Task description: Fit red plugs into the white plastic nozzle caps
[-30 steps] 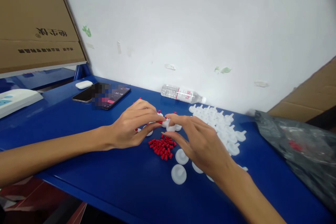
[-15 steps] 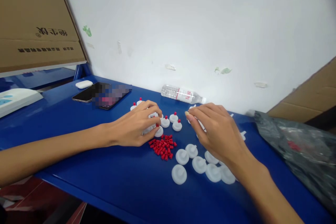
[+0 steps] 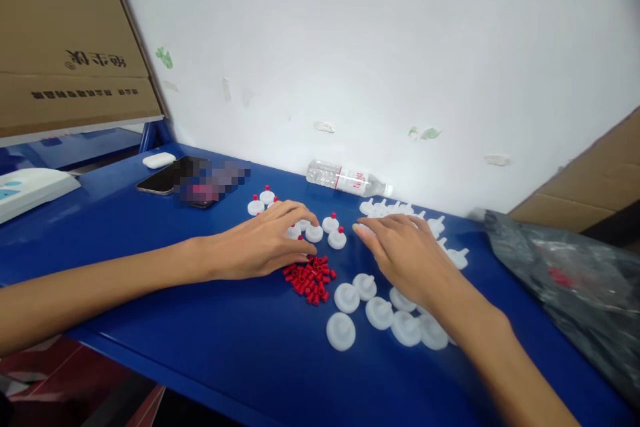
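Note:
On the blue table (image 3: 225, 340) my left hand (image 3: 263, 247) lies low with its fingers stretched out. Its thumb tip touches the edge of a small heap of red caps (image 3: 310, 278). Just beyond its fingers stand several white plastic pieces fitted with red caps (image 3: 337, 238), and two more (image 3: 261, 201) sit further left. My right hand (image 3: 407, 255) rests flat, fingers extended, on a spread of uncapped white pieces (image 3: 445, 240). More uncapped white pieces (image 3: 341, 331) lie in front of it. Nothing shows in either hand.
A clear water bottle (image 3: 347, 180) lies on its side against the white wall. At back left are a phone (image 3: 193, 180), a white earbud case (image 3: 159, 160), a white device (image 3: 30, 187) and a cardboard box (image 3: 65, 47). A dark plastic bag (image 3: 570, 287) fills the right side.
A second ago both hands met over one white piece in the middle. My left hand has since set it down and flattened; my right hand swung right and lowered onto the white pieces.

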Demonstrator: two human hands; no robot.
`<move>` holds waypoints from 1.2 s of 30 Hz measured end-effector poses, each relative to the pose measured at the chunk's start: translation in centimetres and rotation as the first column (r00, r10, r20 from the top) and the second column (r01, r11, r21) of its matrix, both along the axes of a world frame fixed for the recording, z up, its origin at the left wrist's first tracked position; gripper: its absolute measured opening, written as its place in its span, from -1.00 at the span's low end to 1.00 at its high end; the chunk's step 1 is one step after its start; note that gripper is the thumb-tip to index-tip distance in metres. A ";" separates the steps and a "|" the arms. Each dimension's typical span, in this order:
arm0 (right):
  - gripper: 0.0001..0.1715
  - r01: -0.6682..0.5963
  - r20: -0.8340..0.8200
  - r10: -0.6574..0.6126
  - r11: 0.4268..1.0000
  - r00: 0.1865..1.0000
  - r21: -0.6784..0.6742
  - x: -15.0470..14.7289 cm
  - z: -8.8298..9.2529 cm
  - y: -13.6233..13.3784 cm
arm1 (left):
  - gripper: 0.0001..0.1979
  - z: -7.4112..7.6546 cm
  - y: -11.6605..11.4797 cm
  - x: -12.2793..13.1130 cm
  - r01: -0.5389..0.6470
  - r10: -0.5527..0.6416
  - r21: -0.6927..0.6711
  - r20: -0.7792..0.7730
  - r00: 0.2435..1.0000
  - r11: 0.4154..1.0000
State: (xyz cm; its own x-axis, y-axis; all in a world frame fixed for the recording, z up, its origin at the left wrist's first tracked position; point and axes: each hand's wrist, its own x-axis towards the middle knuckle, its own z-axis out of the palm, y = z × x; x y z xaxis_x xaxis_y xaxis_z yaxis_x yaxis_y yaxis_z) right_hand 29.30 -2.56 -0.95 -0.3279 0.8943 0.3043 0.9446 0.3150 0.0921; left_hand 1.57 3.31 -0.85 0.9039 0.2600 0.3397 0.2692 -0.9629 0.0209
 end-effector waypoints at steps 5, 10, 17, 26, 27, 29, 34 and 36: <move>-0.51 -0.001 0.058 0.002 1.000 0.998 -0.011 0.1 -0.3 0.1 | -0.83 0.0 0.1 -0.1 0.003 -0.003 -0.040 -0.010 1.000 0.999; -0.55 -0.003 0.064 0.003 1.000 0.998 -0.007 0.1 -0.2 0.2 | -0.85 -0.1 0.1 -0.1 0.014 -0.013 -0.042 0.022 1.000 0.999; -0.53 -0.012 0.059 0.009 0.999 0.998 0.043 0.3 -1.1 0.3 | -0.86 -0.5 0.2 -0.2 0.023 -0.023 -0.020 0.012 1.000 1.000; -0.67 -0.077 0.020 0.076 0.995 0.997 0.063 0.0 -0.3 0.4 | -0.87 -0.3 0.2 -0.1 0.026 -0.026 -0.012 0.000 1.000 1.000; -0.68 -0.073 0.020 0.072 0.996 0.997 0.055 -0.1 -0.3 0.3 | -0.86 -0.3 0.2 -0.1 0.023 -0.023 -0.014 -0.011 1.000 1.000; -0.69 -0.064 0.018 0.064 0.997 0.998 0.033 -0.2 -0.3 0.3 | -0.85 -0.3 0.2 -0.1 0.021 -0.021 -0.017 -0.021 1.000 1.000; -0.72 -0.049 0.002 0.049 0.999 0.999 -0.006 -0.4 -1.0 0.3 | -0.88 -0.1 0.1 0.1 0.037 -0.036 -0.014 0.033 0.999 0.999; -0.73 -0.043 0.010 0.043 0.999 0.999 -0.025 -0.4 -1.0 0.4 | -0.86 0.0 0.1 0.2 0.046 -0.045 -0.004 0.061 0.997 0.999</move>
